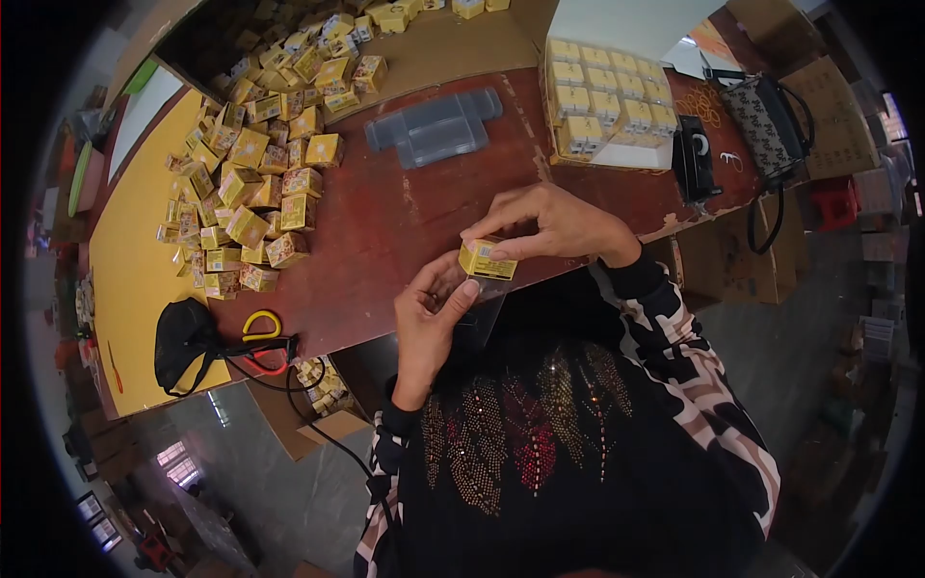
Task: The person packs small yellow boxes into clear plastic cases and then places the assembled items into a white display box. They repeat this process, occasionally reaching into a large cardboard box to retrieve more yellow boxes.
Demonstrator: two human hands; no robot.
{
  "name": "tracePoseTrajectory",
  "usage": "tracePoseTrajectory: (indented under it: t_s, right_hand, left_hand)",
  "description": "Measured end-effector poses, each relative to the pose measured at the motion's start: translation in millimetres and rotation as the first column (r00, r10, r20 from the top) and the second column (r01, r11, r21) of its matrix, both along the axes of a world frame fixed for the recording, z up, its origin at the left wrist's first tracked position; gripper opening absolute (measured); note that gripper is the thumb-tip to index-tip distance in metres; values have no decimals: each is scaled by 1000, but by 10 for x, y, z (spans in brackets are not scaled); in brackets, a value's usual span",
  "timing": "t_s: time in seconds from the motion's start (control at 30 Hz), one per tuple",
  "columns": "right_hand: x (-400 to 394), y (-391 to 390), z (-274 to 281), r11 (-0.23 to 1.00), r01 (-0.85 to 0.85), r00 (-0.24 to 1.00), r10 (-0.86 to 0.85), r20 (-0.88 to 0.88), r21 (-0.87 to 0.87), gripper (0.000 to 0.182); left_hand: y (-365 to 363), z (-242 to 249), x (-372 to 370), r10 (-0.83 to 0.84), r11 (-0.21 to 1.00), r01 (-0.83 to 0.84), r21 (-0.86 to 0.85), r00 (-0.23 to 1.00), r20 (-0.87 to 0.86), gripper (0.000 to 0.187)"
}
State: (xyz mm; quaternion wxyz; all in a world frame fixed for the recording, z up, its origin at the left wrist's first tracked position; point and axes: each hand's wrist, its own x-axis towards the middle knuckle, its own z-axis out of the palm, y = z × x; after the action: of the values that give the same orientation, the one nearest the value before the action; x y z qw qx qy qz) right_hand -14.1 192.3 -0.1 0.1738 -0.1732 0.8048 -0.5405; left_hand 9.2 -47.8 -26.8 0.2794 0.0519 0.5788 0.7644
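Note:
Near the table's front edge, my right hand (554,222) pinches a small yellow printed box (489,260) between thumb and fingertips. Close beside it, my left hand (431,306) has its thumb and fingers closed on a see-through plastic piece (494,286), just below the yellow box. Glare and the fingers hide much of this plastic, so its shape is hard to make out. Beyond the hands, a stack of flat clear plastic (434,128) lies on the red-brown table (371,226).
Many loose yellow boxes (249,147) are heaped at left, spilling from a big carton (458,53). A tray of boxes in rows (617,154) stands at back right, near a black tape dispenser (696,159) and handbag (766,116). Scissors (262,326) and a black pouch (185,342) lie front left.

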Motion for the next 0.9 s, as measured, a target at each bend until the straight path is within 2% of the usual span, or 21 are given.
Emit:
tracePoseTrajectory:
  t_s: [0.17,0.23,0.5,0.57,0.63,0.67,0.73,0.8,0.9]
  right_hand:
    - [-18,-14,-79,1000,16,988,-19,-150,-23,35]
    - [-3,-10,-46,999,13,993,-16,-114,-29,36]
    - [52,-28,-57,999,32,996,-35,-80,-38,37]
    - [86,-83,-34,986,147,986,-153,-71,-83,36]
    - [107,-63,-64,980,161,986,-165,-24,-116,36]
    - [108,-51,-71,973,181,984,-179,23,-147,36]
    - [119,-34,-40,978,166,986,-169,-14,-129,37]
    - [147,-18,-55,982,155,986,-161,-46,-106,37]
    - [140,-63,-116,969,172,982,-182,-42,-175,37]
  left_hand:
    - [61,20,38,85,996,-86,-11,994,-75,47]
    - [77,80,61,81,988,-97,-116,987,-137,48]
    - [78,110,46,96,991,-109,-77,983,-156,47]
    - [73,92,39,94,993,-105,-54,980,-174,45]
    - [46,-3,13,-2,988,-49,-149,947,-320,42]
    - [45,1,10,0,988,-50,-149,947,-322,42]
    - [59,45,8,-43,986,-25,-163,914,-402,40]
    - [74,87,6,-54,984,-24,-179,908,-417,41]
    - [58,32,-12,-65,982,-22,-190,896,-439,42]
